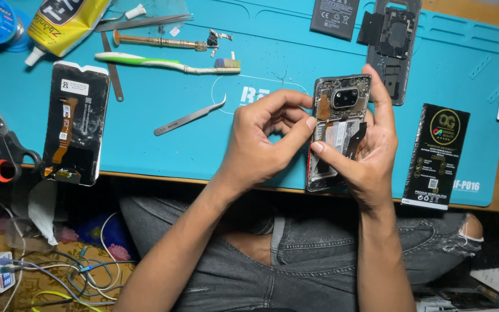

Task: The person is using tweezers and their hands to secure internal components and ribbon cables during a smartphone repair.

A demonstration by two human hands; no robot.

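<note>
opened phone point(339, 124) between both hands' fingers point(295, 128)

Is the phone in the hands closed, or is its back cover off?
Off. The phone shows bare camera module, board and flex cable, held between the left hand and right hand.

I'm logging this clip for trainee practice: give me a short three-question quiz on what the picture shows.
1. True or false: the curved tweezers lie untouched on the blue mat.
2. Which hand grips the opened phone from its right side? A. left hand B. right hand
3. What lies just above the toothbrush?

Key: 1 true. 2 B. 3 a copper-coloured tool.
</note>
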